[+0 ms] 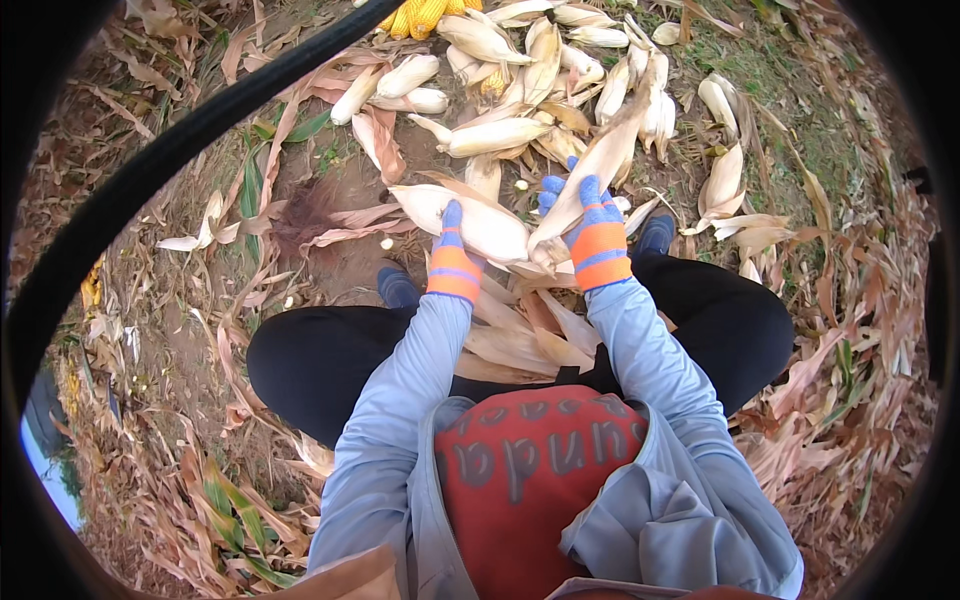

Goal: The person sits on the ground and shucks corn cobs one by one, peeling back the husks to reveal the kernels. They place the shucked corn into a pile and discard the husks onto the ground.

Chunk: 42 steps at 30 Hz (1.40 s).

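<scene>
My left hand (455, 251), in a blue and orange knit glove, grips an ear of corn (469, 223) in its pale husk. The thumb lies along the top of the ear, and its tapered end points to the upper left. A long dry corn husk (600, 169) slants up and away from my right hand (596, 232), gloved the same way and closed around its lower part. Whether an ear is inside that husk cannot be told. The lower ends of the two nearly meet between my hands. Loose husk leaves (525, 341) lie between my legs.
Several ears in husk (499, 136) are heaped on the soil ahead. Bare yellow corn ears (420, 16) lie at the top edge. More husked ears (722, 180) rest to the right. A black strap-like band (187, 135) crosses the view's upper left. Dry leaves litter the ground.
</scene>
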Available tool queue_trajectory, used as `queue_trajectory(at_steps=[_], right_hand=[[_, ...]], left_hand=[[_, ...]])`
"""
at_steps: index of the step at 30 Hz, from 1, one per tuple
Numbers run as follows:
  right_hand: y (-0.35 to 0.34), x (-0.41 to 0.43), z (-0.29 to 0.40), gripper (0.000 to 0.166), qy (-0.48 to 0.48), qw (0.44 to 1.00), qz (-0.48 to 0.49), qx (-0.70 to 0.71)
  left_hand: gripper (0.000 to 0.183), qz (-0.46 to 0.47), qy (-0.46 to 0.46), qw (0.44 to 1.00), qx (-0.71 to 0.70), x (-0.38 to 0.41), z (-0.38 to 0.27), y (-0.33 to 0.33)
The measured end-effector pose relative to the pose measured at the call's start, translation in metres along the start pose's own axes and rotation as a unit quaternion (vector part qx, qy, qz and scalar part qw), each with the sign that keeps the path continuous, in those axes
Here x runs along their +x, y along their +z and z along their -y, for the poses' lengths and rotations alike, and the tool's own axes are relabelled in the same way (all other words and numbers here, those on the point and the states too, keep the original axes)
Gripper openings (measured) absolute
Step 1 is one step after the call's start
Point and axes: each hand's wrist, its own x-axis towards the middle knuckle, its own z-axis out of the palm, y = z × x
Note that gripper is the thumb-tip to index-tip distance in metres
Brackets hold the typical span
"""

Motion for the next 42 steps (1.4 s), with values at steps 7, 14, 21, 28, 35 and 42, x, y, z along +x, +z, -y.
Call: queue_trajectory(at_steps=[7, 14, 21, 28, 35, 42], right_hand=[[-0.040, 0.021, -0.041, 0.055, 0.047, 0.960, 0.146, -0.233], [-0.003, -0.003, -0.041, 0.049, -0.022, 0.838, 0.033, -0.545], [-0.031, 0.020, -0.051, 0.027, -0.007, 0.996, -0.066, -0.060], [-0.058, 0.027, -0.076, 0.016, 0.055, 0.997, 0.031, 0.052], [-0.027, 0.004, -0.060, 0.023, 0.186, 0.981, 0.000, 0.052], [0.012, -0.017, -0.036, 0.020, 0.220, 0.966, -0.021, 0.132]], left_hand=[[0.046, -0.042, 0.078, 0.996, -0.006, 0.000, -0.013, 0.021], [0.053, -0.080, 0.173, 0.977, 0.091, -0.011, -0.004, 0.025], [0.055, -0.074, 0.154, 0.984, 0.042, -0.009, -0.002, 0.022], [0.059, -0.068, 0.063, 0.995, 0.027, 0.004, -0.013, 0.011], [0.070, -0.032, 0.026, 0.997, 0.071, -0.011, -0.037, 0.044], [0.071, 0.030, 0.017, 0.997, 0.070, -0.005, -0.045, 0.040]])
